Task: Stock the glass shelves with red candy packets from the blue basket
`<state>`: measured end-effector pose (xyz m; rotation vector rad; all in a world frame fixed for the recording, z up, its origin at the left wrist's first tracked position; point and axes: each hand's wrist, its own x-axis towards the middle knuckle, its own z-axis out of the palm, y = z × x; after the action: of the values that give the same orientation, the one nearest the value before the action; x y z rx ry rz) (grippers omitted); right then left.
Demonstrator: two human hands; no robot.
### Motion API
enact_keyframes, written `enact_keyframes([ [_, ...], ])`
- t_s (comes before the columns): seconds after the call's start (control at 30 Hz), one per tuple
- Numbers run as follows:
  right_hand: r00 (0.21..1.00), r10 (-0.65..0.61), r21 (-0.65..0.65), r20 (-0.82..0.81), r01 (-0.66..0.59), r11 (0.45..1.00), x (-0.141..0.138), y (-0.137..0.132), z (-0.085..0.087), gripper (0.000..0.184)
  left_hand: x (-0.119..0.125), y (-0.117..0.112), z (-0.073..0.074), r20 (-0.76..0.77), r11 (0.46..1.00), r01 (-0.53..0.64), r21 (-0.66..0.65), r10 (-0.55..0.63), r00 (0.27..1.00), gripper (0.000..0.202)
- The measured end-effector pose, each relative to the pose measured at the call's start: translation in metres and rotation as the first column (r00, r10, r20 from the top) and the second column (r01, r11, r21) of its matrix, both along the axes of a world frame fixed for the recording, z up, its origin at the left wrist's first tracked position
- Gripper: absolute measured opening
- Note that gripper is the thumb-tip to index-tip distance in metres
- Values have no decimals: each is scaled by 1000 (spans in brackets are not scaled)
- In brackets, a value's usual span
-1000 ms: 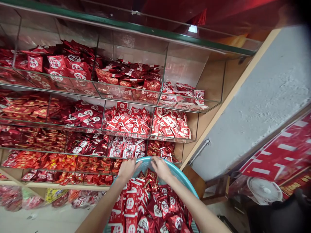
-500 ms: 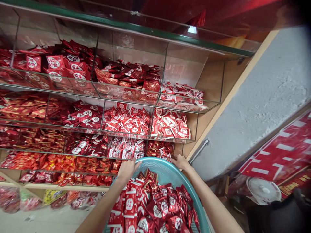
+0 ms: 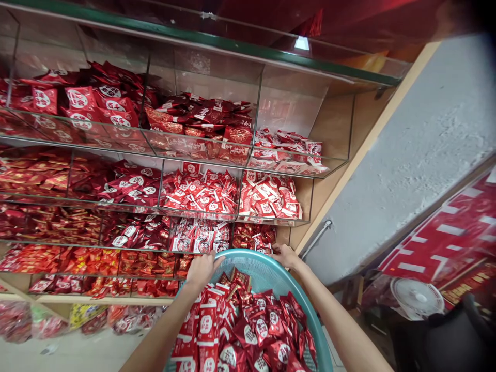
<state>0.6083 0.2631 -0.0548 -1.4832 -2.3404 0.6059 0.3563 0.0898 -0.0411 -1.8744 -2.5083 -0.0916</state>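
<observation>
A round teal plastic basket [image 3: 318,330] is in front of me at the bottom of the view, heaped with small red candy packets [image 3: 248,333]. My left hand [image 3: 202,269] is closed around its far rim on the left, thumb lying over the edge. On the far right of the rim, my right hand [image 3: 289,257] grips it too, its fingers partly hidden behind the edge. The rim's far side is close to the lower shelf compartments, where red-and-white packets [image 3: 201,237] lie. Whether the basket touches the shelf I cannot tell.
Tiered shelves with clear dividers [image 3: 256,103] hold several piles of red packets. Bagged goods [image 3: 134,318] lie under the bottom shelf. To the right are a grey wall [image 3: 399,170], a metal hook [image 3: 318,238], a white round object [image 3: 417,297] and a black object [image 3: 445,338].
The view has shifted slightly, so the shelves appear a little further left. Both hands keep their hold on the basket, which stays nearly in the same place.
</observation>
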Motion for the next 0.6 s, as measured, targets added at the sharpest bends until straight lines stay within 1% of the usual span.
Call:
enact_keyframes([
  [0.07,998,52,-11,-23,-52,999,2,-1,-1,30,1,0,2,4,1000,2,-6,-2,1000,56],
  [0.13,996,79,-20,-42,-80,997,3,-1,-3,27,2,-1,4,7,1000,-1,-11,1,1000,57],
  [0.2,996,69,-20,-65,-70,997,4,0,-6,23,3,-2,7,13,1000,-12,-26,12,1000,57],
  [0.3,994,20,-1,-107,-20,1000,4,0,-10,29,4,-2,9,21,998,-31,-45,32,999,57],
  [0.4,987,-10,37,-159,16,999,4,0,-12,33,3,-1,6,12,999,-30,-32,30,999,58],
  [0.6,969,-4,68,-245,22,997,4,-2,-14,35,-1,1,-3,-13,1000,-4,17,5,1000,56],
])
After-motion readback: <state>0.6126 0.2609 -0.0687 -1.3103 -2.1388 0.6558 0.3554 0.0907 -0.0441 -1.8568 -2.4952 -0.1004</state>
